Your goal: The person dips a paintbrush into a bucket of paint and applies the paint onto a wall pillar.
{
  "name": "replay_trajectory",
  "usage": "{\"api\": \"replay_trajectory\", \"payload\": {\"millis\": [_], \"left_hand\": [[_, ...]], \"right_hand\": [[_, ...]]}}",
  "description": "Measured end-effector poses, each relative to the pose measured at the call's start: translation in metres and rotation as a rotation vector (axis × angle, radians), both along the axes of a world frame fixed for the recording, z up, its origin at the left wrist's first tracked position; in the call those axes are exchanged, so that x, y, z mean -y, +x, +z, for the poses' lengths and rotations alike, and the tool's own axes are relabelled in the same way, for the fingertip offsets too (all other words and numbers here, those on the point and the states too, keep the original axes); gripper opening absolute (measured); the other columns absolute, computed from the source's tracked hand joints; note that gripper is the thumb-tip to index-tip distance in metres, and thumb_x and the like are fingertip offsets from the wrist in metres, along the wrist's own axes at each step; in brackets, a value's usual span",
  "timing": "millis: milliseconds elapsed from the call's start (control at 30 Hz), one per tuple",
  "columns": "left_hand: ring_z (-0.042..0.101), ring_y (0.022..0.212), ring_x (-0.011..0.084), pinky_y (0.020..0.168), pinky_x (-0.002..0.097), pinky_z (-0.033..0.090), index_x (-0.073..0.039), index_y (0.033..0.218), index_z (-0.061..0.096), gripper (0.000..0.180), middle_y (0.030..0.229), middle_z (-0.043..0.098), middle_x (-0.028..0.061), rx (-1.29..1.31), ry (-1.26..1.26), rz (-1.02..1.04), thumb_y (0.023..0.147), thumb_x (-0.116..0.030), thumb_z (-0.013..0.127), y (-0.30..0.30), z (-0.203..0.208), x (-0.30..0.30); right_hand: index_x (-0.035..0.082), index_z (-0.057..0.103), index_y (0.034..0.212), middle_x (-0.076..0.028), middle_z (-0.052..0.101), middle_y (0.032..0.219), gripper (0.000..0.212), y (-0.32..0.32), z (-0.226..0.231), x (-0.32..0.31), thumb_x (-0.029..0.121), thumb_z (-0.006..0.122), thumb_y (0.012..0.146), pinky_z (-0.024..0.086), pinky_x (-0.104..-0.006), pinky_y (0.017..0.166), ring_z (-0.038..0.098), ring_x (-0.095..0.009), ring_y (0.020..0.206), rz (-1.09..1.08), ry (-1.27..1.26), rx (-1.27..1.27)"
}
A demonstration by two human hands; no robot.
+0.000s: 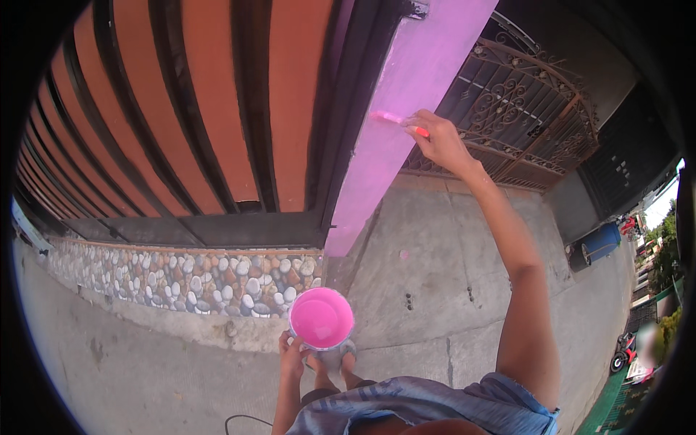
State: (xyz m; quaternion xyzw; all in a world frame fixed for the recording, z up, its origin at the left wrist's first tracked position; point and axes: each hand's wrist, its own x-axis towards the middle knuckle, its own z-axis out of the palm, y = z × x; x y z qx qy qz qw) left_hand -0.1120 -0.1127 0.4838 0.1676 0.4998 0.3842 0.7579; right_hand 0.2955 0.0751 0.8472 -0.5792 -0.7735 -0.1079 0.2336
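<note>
My right hand (440, 145) is closed around a paintbrush (420, 131) with an orange-red handle. Its pink-coated bristles touch a purple post (400, 94), and a small pink smear shows by the bristle tip. Low in front of me, my left hand (291, 350) grips the side of a bucket (321, 317), its fingers at the rim. Pink paint lies inside the bucket and coats its inner wall. The bucket hides part of my left fingers.
Left of the post stands a gate of orange panels and black bars (250, 109) above a pebble-covered base (217, 283). An ornamental metal gate (507, 109) is beyond the post. Farther right are a blue barrel (600, 241) and a red motorcycle (623, 353). Concrete paving (435, 246) lies below.
</note>
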Motion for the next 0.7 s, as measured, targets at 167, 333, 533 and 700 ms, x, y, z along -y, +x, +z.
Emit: {"api": "replay_trajectory", "payload": {"millis": [167,333,533,700], "left_hand": [[0.061,0.087,0.0235,0.058,0.0323,0.057,-0.004,0.117,0.037,0.045,0.106,0.052,0.0149,0.008,-0.012,0.021,0.082,-0.011,0.065,0.005,0.015,-0.003],[0.060,0.086,0.0167,0.064,0.0372,0.059,-0.008,0.103,0.048,0.022,0.094,0.059,0.0067,-0.027,0.002,0.013,0.084,-0.011,0.060,0.006,0.021,-0.005],[0.060,0.088,0.0173,0.066,0.0389,0.059,-0.008,0.103,0.047,0.022,0.094,0.058,0.0075,-0.031,0.030,0.015,0.085,-0.012,0.059,-0.006,0.009,-0.002],[0.059,0.091,0.0189,0.065,0.0360,0.057,-0.008,0.110,0.043,0.032,0.101,0.055,0.0093,-0.048,-0.013,0.009,0.084,-0.013,0.062,-0.011,0.000,-0.002]], "right_hand": [[0.004,0.066,0.097,-0.012,0.062,0.096,0.017,-0.011,0.058,-0.002,0.003,0.064,0.080,0.052,-0.0355,0.071,0.063,-0.032,0.081,0.049,0.455,0.090],[0.008,0.064,0.101,-0.009,0.058,0.109,0.036,-0.002,0.029,-0.016,-0.004,0.067,0.067,0.053,-0.0355,0.076,0.060,-0.028,0.097,-0.052,0.690,0.347],[0.002,0.061,0.103,-0.012,0.055,0.100,0.030,-0.024,-0.068,0.006,-0.002,0.061,0.073,0.053,-0.0404,0.072,0.060,-0.032,0.093,0.025,0.279,0.316],[0.003,0.065,0.098,-0.013,0.058,0.093,0.018,-0.020,-0.063,0.000,0.005,0.061,0.081,0.050,-0.0414,0.068,0.061,-0.036,0.078,-0.008,-0.056,-0.068]]}}
